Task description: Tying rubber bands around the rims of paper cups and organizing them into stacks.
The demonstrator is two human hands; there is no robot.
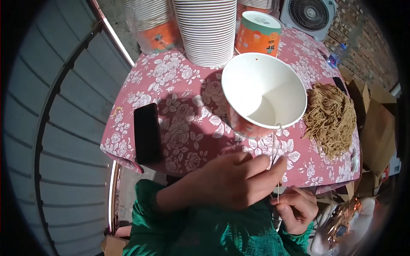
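A white-lined paper bucket (pixel 265 91) stands on the table near its front edge, tilted so that its open mouth faces me. From its near rim a thin tan cord (pixel 273 143) runs down toward my hands. My left hand (pixel 239 181) is closed, its thumb and fingers pinching the cord just below the rim. Lower down and to the right, my right hand (pixel 297 208) is closed too, with the cord's lower end between thumb and forefinger. A small hole shows in the bucket's far rim. Whether the cord is knotted at the near rim I cannot tell.
A pink floral tablecloth (pixel 183 77) covers the table. On it are a black phone (pixel 146 133), a heap of tan cords (pixel 331 119), a tall stack of white buckets (pixel 207 30) and an upturned orange bucket (pixel 258 36). A fan (pixel 311 15) stands behind; cardboard boxes (pixel 378 132) lie right.
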